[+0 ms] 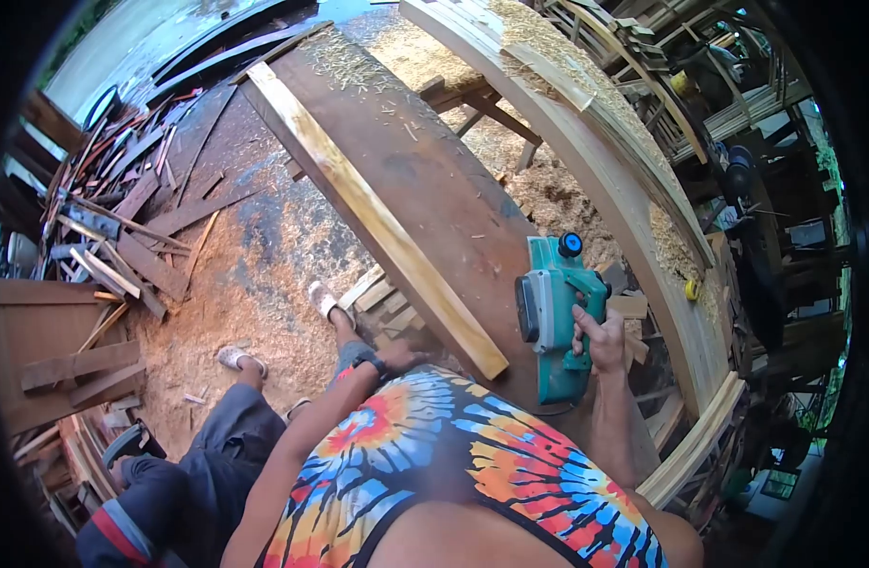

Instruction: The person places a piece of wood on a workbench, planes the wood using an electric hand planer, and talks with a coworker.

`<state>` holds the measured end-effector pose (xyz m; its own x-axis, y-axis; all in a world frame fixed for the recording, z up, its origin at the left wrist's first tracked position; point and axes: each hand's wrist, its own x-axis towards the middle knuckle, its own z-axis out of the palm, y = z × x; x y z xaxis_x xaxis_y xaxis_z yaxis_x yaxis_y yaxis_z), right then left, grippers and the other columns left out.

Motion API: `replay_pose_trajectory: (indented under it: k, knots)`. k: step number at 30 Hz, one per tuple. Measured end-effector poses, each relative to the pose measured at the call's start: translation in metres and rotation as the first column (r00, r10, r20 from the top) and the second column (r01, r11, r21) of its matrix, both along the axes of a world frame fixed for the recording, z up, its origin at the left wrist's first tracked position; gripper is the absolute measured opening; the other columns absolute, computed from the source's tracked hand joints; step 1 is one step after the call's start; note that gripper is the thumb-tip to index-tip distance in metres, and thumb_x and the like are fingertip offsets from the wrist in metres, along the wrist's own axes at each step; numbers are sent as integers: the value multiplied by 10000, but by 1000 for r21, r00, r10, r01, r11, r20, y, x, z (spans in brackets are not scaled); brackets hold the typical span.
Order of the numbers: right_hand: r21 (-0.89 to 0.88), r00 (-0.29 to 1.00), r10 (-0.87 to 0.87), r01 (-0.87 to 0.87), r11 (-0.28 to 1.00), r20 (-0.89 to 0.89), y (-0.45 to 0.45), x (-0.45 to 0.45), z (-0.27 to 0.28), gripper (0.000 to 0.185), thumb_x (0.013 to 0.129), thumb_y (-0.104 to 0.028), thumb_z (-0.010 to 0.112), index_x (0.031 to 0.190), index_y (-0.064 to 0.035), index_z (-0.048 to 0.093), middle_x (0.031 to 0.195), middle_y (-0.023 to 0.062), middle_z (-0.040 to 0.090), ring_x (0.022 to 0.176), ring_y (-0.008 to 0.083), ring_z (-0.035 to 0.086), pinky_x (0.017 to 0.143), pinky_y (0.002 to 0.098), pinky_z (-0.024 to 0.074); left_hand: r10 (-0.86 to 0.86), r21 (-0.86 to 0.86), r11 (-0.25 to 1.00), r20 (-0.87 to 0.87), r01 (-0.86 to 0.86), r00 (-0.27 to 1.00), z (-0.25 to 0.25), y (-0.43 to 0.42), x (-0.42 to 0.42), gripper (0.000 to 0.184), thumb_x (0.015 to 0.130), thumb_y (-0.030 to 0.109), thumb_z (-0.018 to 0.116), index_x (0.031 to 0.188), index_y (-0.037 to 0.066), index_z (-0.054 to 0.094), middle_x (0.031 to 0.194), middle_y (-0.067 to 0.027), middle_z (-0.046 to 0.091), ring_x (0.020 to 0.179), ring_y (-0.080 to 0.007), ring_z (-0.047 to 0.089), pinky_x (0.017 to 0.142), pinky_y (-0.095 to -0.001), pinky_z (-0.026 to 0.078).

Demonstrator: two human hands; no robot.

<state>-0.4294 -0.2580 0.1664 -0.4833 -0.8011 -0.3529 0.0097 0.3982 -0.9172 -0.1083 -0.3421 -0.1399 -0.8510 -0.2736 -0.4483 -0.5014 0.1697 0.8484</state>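
My right hand [600, 337] is closed around the handle of a teal electric planer [554, 327] with a blue-capped knob. The planer sits at the near end of a wide brown board [425, 213], on its right side. Along that board's left edge lies a long, narrow, pale wooden strip [377, 227]. My left hand [401, 357] is low beside the near end of the strip, close to my shirt, its fingers partly stretched out with nothing visible in them. Whether it touches the strip I cannot tell.
A person in dark clothes [207, 454] is close on my left. Scrap wood [136, 227] is piled beyond, over a shaving-strewn floor [202, 331]. A long curved plank [614, 189] runs along the right, with a yellow tape measure [691, 289] nearby.
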Motion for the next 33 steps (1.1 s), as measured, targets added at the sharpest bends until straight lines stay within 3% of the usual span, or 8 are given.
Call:
replay_pose_trajectory:
  k: [2, 5, 14, 20, 23, 24, 28, 33]
  knots:
    - [-8, 1000, 1, -1, 1000, 20, 9, -8, -9, 401, 891, -208, 754, 1162, 29, 576, 641, 29, 535, 441, 104, 490, 403, 251, 396, 18, -106, 994, 101, -8, 995, -57, 6, 18, 326, 942, 250, 547, 1185, 93, 697, 1208, -236, 650, 1134, -387, 617, 969, -415, 497]
    - [-19, 999, 37, -37, 999, 27, 15, -18, -18, 404, 883, -209, 762, 1156, 27, 580, 644, 24, 539, 439, 98, 485, 402, 252, 397, 329, -161, 943, 320, -291, 889, 9, 16, 44, 332, 912, 288, 605, 1129, 60, 713, 1067, -216, 700, 1010, -357, 670, 907, -401, 516]
    - [71, 994, 95, -91, 993, -50, 19, -36, -35, 397, 838, -165, 781, 1151, -2, 599, 579, 16, 529, 407, 107, 477, 395, 267, 394, 648, 41, 715, 335, -698, 684, 15, 44, 87, 414, 910, 313, 629, 1162, -8, 699, 1081, -185, 726, 991, -276, 691, 902, -371, 518]
    - [79, 993, 92, -87, 993, -72, 29, -45, -46, 397, 807, -131, 797, 1139, -12, 613, 606, 6, 537, 424, 101, 476, 395, 266, 375, 627, -91, 764, 335, -638, 703, 18, 49, 91, 417, 896, 360, 643, 1140, 32, 723, 1083, -197, 722, 1002, -301, 690, 909, -373, 519]
    - [23, 989, 128, -127, 992, -69, 25, -47, -51, 379, 810, -111, 786, 1133, -8, 618, 621, 14, 551, 423, 110, 480, 392, 270, 384, 651, -192, 754, 342, -628, 678, -49, 43, 100, 403, 894, 380, 634, 1099, 50, 741, 1055, -206, 725, 969, -321, 699, 885, -407, 529]
    - [13, 988, 146, -146, 989, -52, 27, -48, -53, 351, 813, -98, 777, 1115, -6, 623, 634, 21, 566, 422, 117, 489, 388, 274, 392, 608, -74, 774, 362, -629, 707, -67, 39, 104, 618, 869, 506, 658, 1225, 2, 666, 1234, -217, 659, 1214, -356, 585, 992, -417, 467]
    - [-59, 968, 199, -210, 976, -156, 4, -65, -89, 337, 826, -97, 766, 1123, -24, 625, 764, 31, 625, 488, 122, 539, 389, 274, 399, 467, -345, 860, 235, -376, 852, -114, 29, 95, 439, 868, 437, 639, 1050, 39, 667, 963, -157, 652, 896, -331, 609, 800, -468, 479]
    - [-98, 920, 189, -235, 967, -342, -32, -38, -81, 317, 828, -105, 770, 1104, -20, 638, 772, 38, 637, 515, 130, 554, 425, 279, 415, 601, -255, 799, 338, -544, 724, -34, 34, 82, 408, 889, 380, 586, 966, 14, 749, 1026, -239, 715, 947, -386, 690, 871, -486, 521]
